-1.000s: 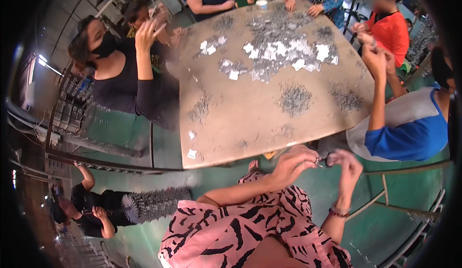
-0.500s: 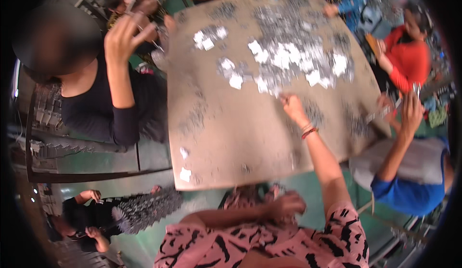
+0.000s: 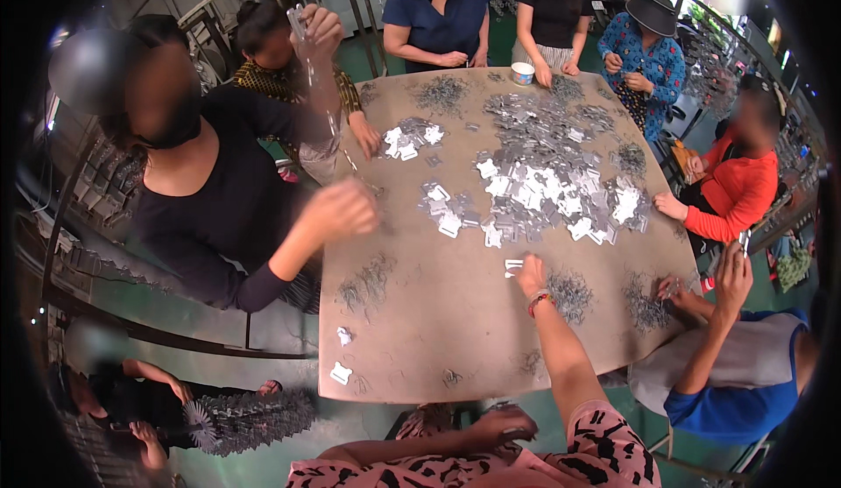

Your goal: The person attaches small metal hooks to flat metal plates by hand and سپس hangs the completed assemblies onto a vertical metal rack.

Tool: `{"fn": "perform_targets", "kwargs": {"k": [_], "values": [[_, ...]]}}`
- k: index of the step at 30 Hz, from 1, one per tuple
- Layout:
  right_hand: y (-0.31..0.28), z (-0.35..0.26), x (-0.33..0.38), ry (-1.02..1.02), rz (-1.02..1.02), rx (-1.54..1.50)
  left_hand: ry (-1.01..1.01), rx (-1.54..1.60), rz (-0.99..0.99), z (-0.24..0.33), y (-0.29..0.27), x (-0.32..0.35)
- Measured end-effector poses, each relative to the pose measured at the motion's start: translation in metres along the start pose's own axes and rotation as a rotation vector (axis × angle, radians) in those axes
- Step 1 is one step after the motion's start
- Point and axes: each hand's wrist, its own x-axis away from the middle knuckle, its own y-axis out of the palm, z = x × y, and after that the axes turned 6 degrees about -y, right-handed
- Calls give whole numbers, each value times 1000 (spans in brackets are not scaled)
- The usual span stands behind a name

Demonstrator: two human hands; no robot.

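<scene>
My right hand (image 3: 530, 276) reaches out over the brown table (image 3: 420, 321), its fingers closed on the edge of a small flat metal plate (image 3: 513, 268) with cut-outs. The plate is just on the near side of a large pile of similar silvery plates (image 3: 534, 190). A heap of thin dark wire-like pieces (image 3: 569, 297) lies to the right of that hand. Close to my body, below the table's near edge, my left hand (image 3: 501, 427) is curled closed; what it holds, if anything, is hidden.
Several people stand around the table. At the left, a person in black (image 3: 228, 199) holds up a metal strip; at the right, a person in blue and grey (image 3: 736, 365) holds small pieces. A white tub (image 3: 522, 74) stands at the far edge. Two loose plates (image 3: 341, 372) lie near left.
The view has tilted up, showing more of the people beyond the table. My right hand has drawn slightly back from the pile, with a plate now at its fingertips.
</scene>
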Motion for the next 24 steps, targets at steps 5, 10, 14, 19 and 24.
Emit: {"fn": "perform_targets", "kwargs": {"k": [5, 10, 14, 19, 24], "values": [[-25, 12, 62, -244, 89, -93, -203, 160, -27, 9, -4, 12], [-125, -46, 189, 188, -177, -828, -173, 114, 176, 34, 12, 10], [-151, -50, 265, 279, -240, -1414, -288, 175, 348, 36, 26, 12], [-175, -59, 311, 138, -161, -1395, -440, 288, 422, 42, 31, 7], [-191, -81, 327, 27, -134, -1391, -394, 257, 449, 46, 30, 8]]}}
